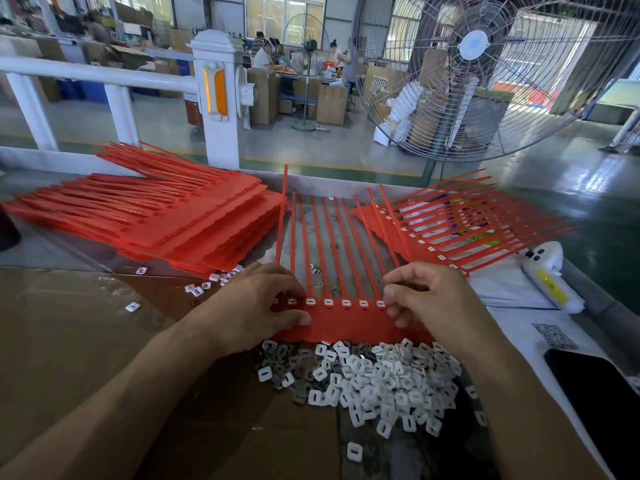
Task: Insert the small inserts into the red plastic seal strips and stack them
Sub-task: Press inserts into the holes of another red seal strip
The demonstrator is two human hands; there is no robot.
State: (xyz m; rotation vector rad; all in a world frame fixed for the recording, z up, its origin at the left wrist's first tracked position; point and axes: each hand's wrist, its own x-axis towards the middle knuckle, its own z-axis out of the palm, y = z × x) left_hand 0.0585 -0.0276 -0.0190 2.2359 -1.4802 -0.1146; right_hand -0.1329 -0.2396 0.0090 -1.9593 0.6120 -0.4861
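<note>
A red seal strip sheet [346, 322] lies flat before me, its tails pointing away, white inserts seated along its row of heads. My left hand [256, 306] grips the sheet's left end, thumb on top of the flat tab. My right hand [426, 299] is at the right end with curled fingers, pinching at the last head; whether it holds an insert is hidden. A heap of loose white and grey inserts [374, 375] sits just below the sheet. A stack of red sheets [166, 216] lies at the left, another stack with inserts [450, 230] at the right.
Brown cardboard [86, 323] covers the table's left part. A few stray inserts [197, 289] lie by the left stack. A white bottle [550, 278], a dark phone [595, 393] and paper with a QR code [552, 336] lie at right. A large fan [485, 74] stands beyond the table.
</note>
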